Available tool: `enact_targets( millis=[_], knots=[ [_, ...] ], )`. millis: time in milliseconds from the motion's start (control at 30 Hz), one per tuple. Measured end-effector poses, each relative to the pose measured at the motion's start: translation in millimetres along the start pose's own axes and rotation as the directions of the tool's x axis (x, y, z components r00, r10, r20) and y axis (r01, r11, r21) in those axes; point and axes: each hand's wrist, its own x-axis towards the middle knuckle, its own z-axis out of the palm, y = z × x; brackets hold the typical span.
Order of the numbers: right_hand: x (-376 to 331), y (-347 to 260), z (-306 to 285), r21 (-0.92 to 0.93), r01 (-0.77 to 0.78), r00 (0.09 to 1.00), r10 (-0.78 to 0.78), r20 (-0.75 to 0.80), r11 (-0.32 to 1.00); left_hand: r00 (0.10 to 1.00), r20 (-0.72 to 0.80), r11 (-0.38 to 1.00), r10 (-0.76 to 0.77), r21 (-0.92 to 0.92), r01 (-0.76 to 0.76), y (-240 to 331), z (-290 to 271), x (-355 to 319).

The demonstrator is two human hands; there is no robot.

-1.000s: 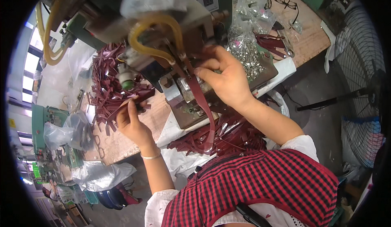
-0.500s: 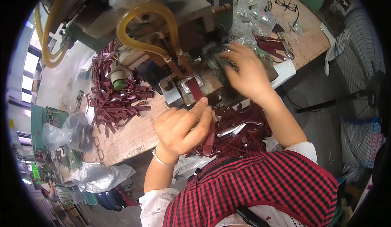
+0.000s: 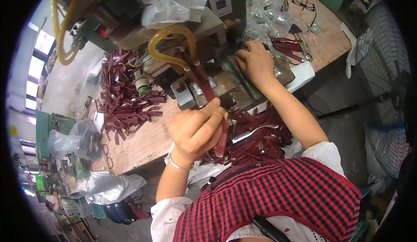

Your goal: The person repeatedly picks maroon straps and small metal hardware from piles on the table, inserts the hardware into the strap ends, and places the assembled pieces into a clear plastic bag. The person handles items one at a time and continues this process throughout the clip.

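A maroon strap (image 3: 210, 93) lies with its far end on the metal block (image 3: 227, 85) of a bench press, directly under the press head (image 3: 198, 74). My left hand (image 3: 197, 127) is closed on this strap at the near edge of the block, index finger stretched along it. The strap's tail hangs down past my fingers. Over the right side of the machine, my right hand (image 3: 259, 64) has its fingers curled down at a dark part; what they grip is hidden. A yellow tube (image 3: 173, 29) loops down to the press head.
A heap of maroon straps (image 3: 126, 98) covers the table left of the press. Another strap pile (image 3: 260, 133) lies before me. Clear bags (image 3: 271, 18), eyeglasses (image 3: 303, 3) and scissors (image 3: 307, 53) lie at the back right. A large fan (image 3: 384, 90) stands at right.
The press head has come down over the strap's far end. My right hand has stopped its blurred motion and curled its fingers at the machine. My left hand keeps its hold on the strap.
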Motion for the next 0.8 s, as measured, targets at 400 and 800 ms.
enact_targets(
  millis=[400,800],
  knots=[
    [-47.1,38.7,-12.8,0.853,-0.425,0.752,0.643,0.146,0.303,0.742,-0.308,0.625,-0.596,0.402,0.669,-31.7,-131.0,-109.3],
    [-60.8,26.5,-41.0,0.729,-0.420,0.846,0.525,0.097,0.541,0.671,0.133,0.558,-0.730,0.683,0.471,-144.8,-69.4,-193.5]
  ],
)
